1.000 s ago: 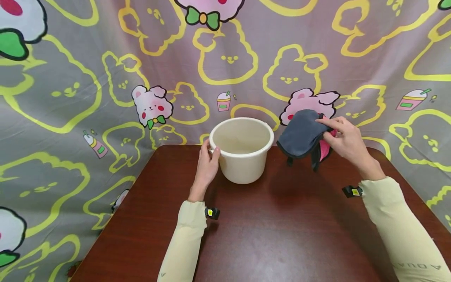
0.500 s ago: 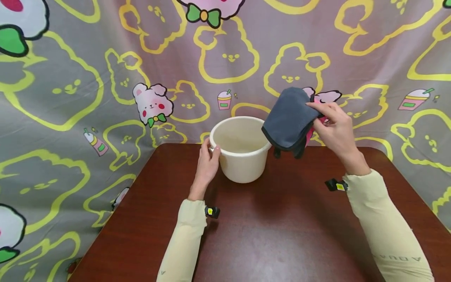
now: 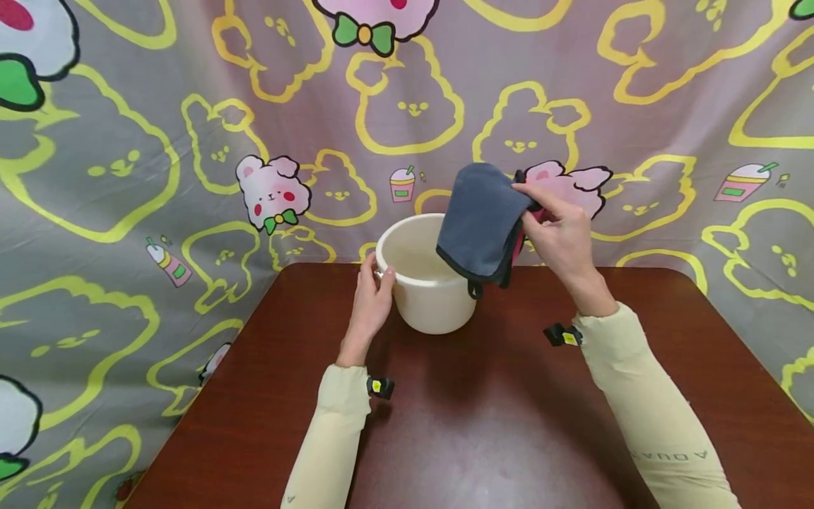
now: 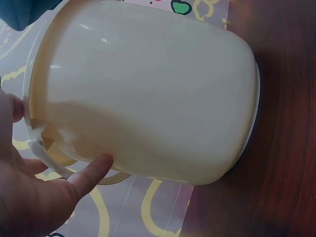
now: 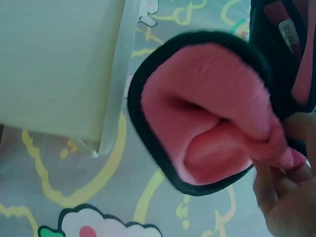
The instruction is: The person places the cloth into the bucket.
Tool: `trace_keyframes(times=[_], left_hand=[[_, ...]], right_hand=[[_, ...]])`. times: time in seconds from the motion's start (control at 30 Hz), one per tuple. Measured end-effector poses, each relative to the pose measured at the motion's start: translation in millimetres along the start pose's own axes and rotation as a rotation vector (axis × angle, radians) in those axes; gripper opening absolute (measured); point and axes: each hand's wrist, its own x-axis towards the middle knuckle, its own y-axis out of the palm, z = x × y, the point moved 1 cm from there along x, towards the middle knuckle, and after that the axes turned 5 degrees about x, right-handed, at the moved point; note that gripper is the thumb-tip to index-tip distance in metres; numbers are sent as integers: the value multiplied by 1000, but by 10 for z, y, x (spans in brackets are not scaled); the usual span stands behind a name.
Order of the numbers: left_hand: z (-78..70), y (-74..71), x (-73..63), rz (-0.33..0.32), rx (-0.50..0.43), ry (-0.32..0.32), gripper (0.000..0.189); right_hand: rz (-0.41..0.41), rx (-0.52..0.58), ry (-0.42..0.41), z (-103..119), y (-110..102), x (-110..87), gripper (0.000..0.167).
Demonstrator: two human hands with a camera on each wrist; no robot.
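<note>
A cream plastic bucket (image 3: 435,307) stands upright at the back of the table. My left hand (image 3: 371,300) grips its left rim; in the left wrist view the thumb (image 4: 96,170) lies on the outer wall near the thin handle (image 4: 52,163), with other fingers partly hidden at the rim. My right hand (image 3: 562,230) pinches a small grey-blue cloth garment (image 3: 477,219) by one edge, holding it over the bucket's right side. Black trim borders the garment, and the right wrist view shows its pink fleece lining (image 5: 212,69) and a label (image 5: 288,37). The garment covers part of the bucket's opening.
The dark reddish-brown table (image 3: 458,445) extends in front of the bucket. Behind it hangs a grey curtain (image 3: 331,113) with yellow cartoon outlines, close to the table's back edge.
My right hand has carried the garment leftward, from beside the bucket to over its right rim, first rising a little. My left hand keeps its grip in the same place.
</note>
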Motion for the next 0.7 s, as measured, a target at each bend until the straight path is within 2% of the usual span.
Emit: trace_keyframes(times=[0.07, 0.33, 0.6, 0.7], left_hand=[[2, -12, 5, -1, -2, 1, 59], [-19, -2, 22, -3, 12, 9, 56], [-43, 26, 34, -3, 25, 8, 57], [-49, 24, 32, -12, 31, 10, 56]], right_hand=[[9, 0, 19, 40, 67, 15, 30], [84, 95, 4, 125, 274, 53, 31], [94, 97, 102, 83, 442, -16, 35], [149, 86, 137, 53, 512, -50, 35]])
